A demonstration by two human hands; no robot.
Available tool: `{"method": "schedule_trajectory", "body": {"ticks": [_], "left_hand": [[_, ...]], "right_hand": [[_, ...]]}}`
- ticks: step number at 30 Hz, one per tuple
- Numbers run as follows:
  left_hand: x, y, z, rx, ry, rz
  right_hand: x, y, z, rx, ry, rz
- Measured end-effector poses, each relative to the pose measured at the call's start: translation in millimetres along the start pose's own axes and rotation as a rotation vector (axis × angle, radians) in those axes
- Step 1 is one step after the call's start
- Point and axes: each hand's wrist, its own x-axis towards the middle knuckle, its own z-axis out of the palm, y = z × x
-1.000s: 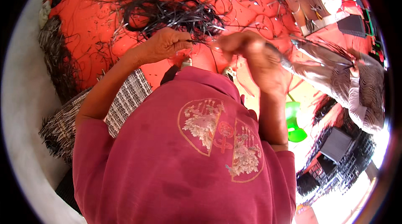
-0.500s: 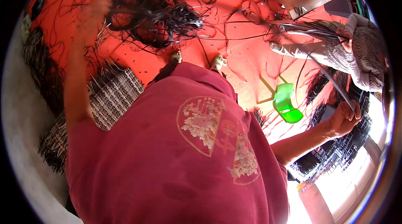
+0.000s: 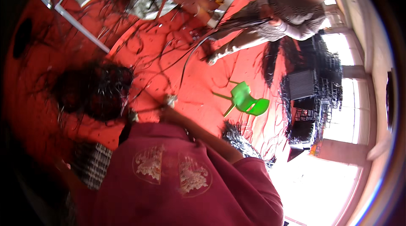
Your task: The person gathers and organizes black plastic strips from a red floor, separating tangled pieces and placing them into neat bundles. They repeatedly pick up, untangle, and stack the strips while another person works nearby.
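Observation:
My right forearm reaches across in front of my maroon shirt, and my right hand (image 3: 168, 114) is blurred close to my shoe. Its fingers are smeared, so I cannot tell what they hold, if anything. At the lower left my left hand (image 3: 64, 166) is low, dim and blurred beside a woven grey-and-black panel (image 3: 94, 164); its fingers are unclear too. A tangled heap of black strips (image 3: 95, 90) lies on the red floor ahead of my feet. Long dark strips (image 3: 188, 63) run from near my right side to a co-worker's hands (image 3: 270, 19).
A green chair (image 3: 247, 101) stands to the right. Behind it are dark woven pieces (image 3: 315, 86) by bright windows. A metal frame (image 3: 82, 27) and a white sack (image 3: 148, 2) are at the far left. Loose strips litter the red floor (image 3: 203, 95).
My right hand has swung from far right, where it gripped a dark strip, to in front of me. My left hand has dropped back from the strip heap. The view has turned rightward.

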Motion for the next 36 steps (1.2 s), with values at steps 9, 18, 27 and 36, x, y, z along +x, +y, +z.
{"method": "schedule_trajectory", "body": {"ticks": [9, 18, 27, 36], "left_hand": [[-3, 18, 119, -0.307, -0.322, -0.256], [-4, 56, 145, -0.348, -0.328, -0.2], [-17, 58, 164, -0.376, -0.415, -0.255], [-29, 40, 162, -0.411, -0.426, -0.345]], "right_hand": [[-65, 101, -42, -0.176, -0.006, -0.08], [-55, 37, -60, 0.577, 0.242, 0.762], [-76, 152, -23, -0.147, 0.013, 0.235], [-64, 133, -20, -0.243, -0.032, 0.16]]}}
